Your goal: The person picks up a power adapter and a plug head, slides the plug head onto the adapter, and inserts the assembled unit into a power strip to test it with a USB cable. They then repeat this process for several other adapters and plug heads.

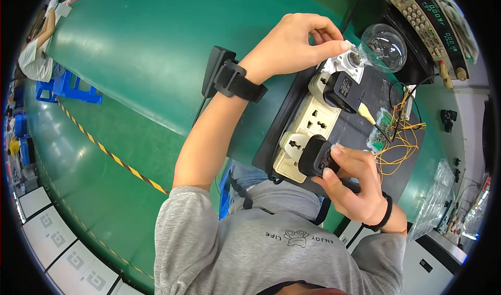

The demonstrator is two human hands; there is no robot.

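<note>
My left hand (295, 43) is curled, its thumb and fingertips closed at the edge of a white lamp holder (348, 65). A clear glass bulb (385, 47) lies tilted there, its neck at the holder. Lower down, my right hand (360, 183) grips a black power adapter (314, 157) between thumb and fingers. That adapter sits against a round white plug piece on the cream power strip (315, 118); whether its pins are fully in is hidden. A second black adapter (344, 90) stands at the strip's upper end, next to the holder.
Right of the strip lie a green circuit board (382, 130), loose yellow wires (404, 151) and a cable with a pale yellow connector (367, 113). A bench meter (430, 26) stands at the upper right. Clear plastic wrap (436, 196) lies at right. Far left, another person (39, 55) works near a blue stool (75, 89).
</note>
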